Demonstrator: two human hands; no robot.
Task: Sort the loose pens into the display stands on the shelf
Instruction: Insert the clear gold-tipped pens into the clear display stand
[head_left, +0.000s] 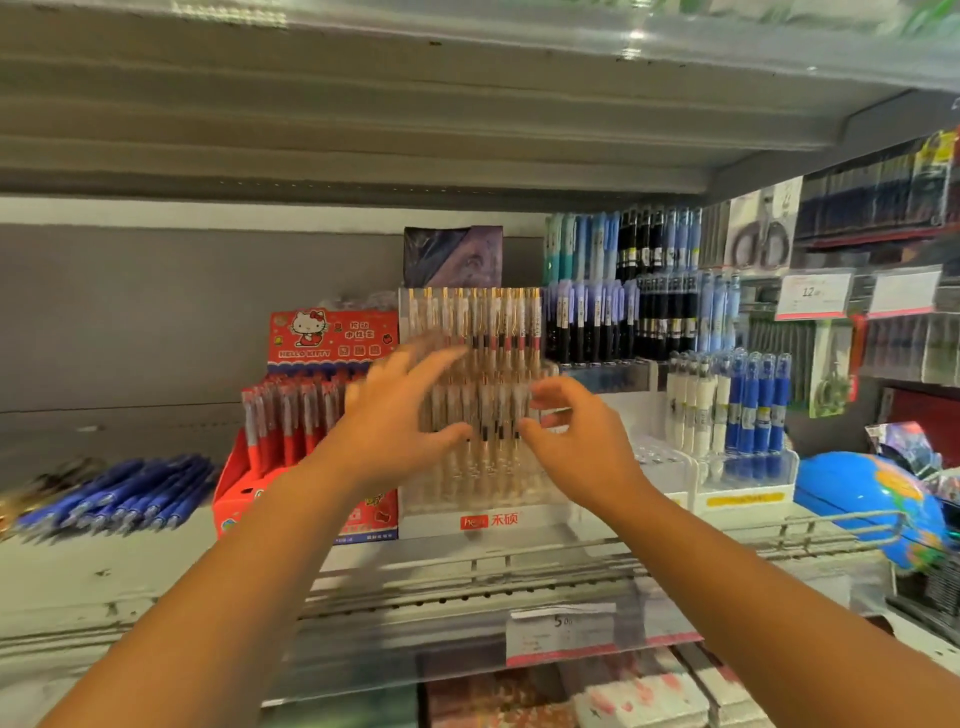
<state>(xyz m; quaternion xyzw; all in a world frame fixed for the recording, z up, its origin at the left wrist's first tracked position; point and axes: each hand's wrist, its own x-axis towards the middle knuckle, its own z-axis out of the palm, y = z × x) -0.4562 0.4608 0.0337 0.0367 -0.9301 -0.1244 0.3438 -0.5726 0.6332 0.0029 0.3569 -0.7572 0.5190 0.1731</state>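
Fingers (415, 364) of the left hand (395, 415) were spread wide, empty, against a clear tiered pen stand (467, 499) at the shelf's (78, 561) middle. Opposite, the right hand (582, 441) curled loosely, gripping nothing. Loose blue pens (119, 499) lay heaped far left, beyond a red Hello Kitty display box (332, 338).
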